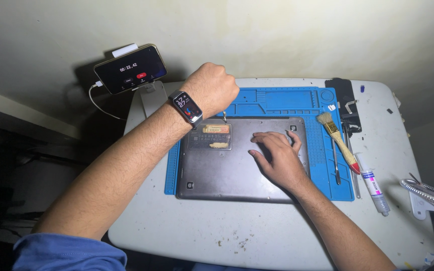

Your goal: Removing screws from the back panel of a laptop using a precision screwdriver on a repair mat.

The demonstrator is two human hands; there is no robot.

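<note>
A dark grey laptop (227, 170) lies bottom-up on a blue work mat (322, 165). My left hand (212, 88), with a smartwatch (186, 106) on the wrist, is closed in a fist around a screwdriver (224, 117). Its thin metal tip points down at the laptop's far edge. My right hand (277, 158) rests flat on the right part of the laptop's base, fingers spread and pointing left. It holds nothing.
A phone (130, 69) on a white stand sits at the table's far left. Right of the laptop lie a brush (338, 140), a thin metal tool (336, 163) and a white tube (375, 185). A silvery flexible lamp neck (428, 193) is at the right edge.
</note>
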